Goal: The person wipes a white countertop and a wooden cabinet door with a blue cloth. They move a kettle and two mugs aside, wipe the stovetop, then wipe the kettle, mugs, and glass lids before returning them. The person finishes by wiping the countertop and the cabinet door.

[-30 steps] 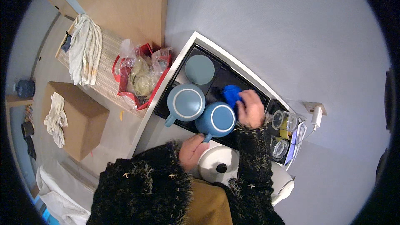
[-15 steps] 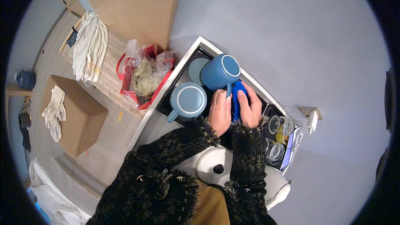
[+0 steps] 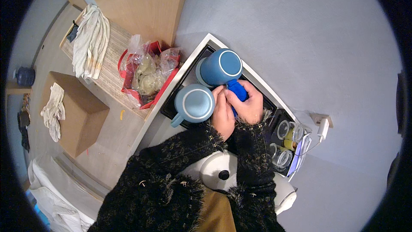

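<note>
My left hand (image 3: 224, 112) and my right hand (image 3: 248, 105) are closed together around a crumpled blue cloth (image 3: 238, 90), partly hidden by my fingers, over a black tray (image 3: 167, 104) on a white-edged surface (image 3: 278, 98). Just beyond them a darker blue mug (image 3: 219, 66) stands upside down at the back, over part of a pale round piece (image 3: 200, 74). To their left is a lighter blue mug (image 3: 194, 102), also upside down, its handle toward me. A white lidded appliance (image 3: 208, 167) sits below my wrists, half hidden by my sleeves.
Glass containers (image 3: 283, 157), a charger (image 3: 324, 126) in a wall socket and a white kettle (image 3: 284, 195) are at the right. At left are a red bag (image 3: 172, 76) of plastic-wrapped items, draped cloths (image 3: 90, 43), a cardboard box (image 3: 86, 129) and white gloves (image 3: 53, 109).
The darker mug has moved from front centre to the back, over the round piece. My left hand has left its handle and joined my right hand on the blue cloth.
</note>
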Action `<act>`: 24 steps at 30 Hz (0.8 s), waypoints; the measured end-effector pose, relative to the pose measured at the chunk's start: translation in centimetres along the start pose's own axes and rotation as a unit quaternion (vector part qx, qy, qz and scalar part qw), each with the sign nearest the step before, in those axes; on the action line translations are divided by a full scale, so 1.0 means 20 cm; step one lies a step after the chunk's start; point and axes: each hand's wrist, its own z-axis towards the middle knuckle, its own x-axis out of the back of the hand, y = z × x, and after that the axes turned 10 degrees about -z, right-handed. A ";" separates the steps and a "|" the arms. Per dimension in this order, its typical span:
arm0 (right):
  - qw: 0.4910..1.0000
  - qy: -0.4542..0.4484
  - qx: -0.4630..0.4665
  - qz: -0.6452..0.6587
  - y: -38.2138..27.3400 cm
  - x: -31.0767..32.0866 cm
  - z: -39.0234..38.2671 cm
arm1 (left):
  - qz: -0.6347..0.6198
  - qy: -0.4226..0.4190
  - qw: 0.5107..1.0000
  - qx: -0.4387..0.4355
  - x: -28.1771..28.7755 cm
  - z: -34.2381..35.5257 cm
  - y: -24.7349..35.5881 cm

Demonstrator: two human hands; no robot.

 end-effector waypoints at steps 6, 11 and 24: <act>0.999 -0.004 -0.032 -0.017 -0.01 -0.05 0.01 | 0.024 -0.080 0.995 0.060 0.05 -0.08 0.07; 0.999 0.026 0.036 -0.008 0.01 -0.07 0.02 | 0.025 -0.166 0.985 0.034 0.23 -0.22 0.30; 0.996 0.053 0.061 -0.039 0.04 -0.10 0.02 | 0.216 -0.144 0.963 -0.078 0.78 -0.06 0.27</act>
